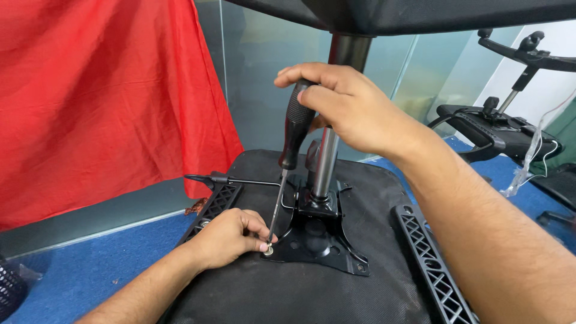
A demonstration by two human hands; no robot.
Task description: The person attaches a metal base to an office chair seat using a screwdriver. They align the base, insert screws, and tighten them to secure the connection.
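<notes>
You are driving a screw [268, 250] into the near-left corner of the black metal plate [318, 237] on the upturned seat [288, 288] — your right hand [348, 105] is wrapped tight round the screwdriver [288, 156] handle up high, your left hand [231, 237] pinching the tip and screw head low down. The next turn, I judge, calls for a plumb shaft and steady downward pressure — ease the pinch once the thread bites.

No packages, labels, signs or screens seem visible.
</notes>
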